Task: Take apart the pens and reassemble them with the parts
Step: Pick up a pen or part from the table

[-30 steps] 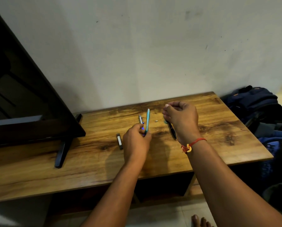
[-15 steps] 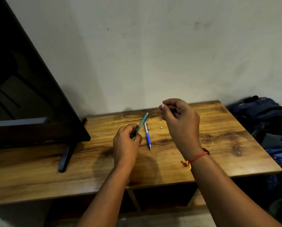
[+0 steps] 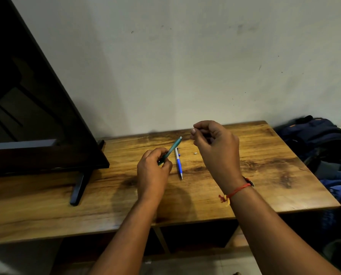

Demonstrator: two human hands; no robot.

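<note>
Gripping the teal pen [image 3: 172,148] by its lower end, the left hand [image 3: 152,172] holds it above the table [image 3: 264,175], tilted so that its grey top points up and to the right. The grip is closed round the barrel, thumb and fingers curled tight. The right hand [image 3: 215,147] hangs higher, just right of the pen's top and apart from it. Its fingers are curled, with thumb and forefinger pinched together. Whether that grip has anything tiny in it cannot be told. A red thread bracelet [image 3: 235,192] circles the right wrist.

Between the 2 hands, 1 blue and white pen [image 3: 178,163] lies flat on the table, tip towards the person. A small white piece [image 3: 195,153] lies near it to the right. A dark television [image 3: 37,116] stands on the table's left, and a backpack [image 3: 314,132] sits beyond its right edge.
</note>
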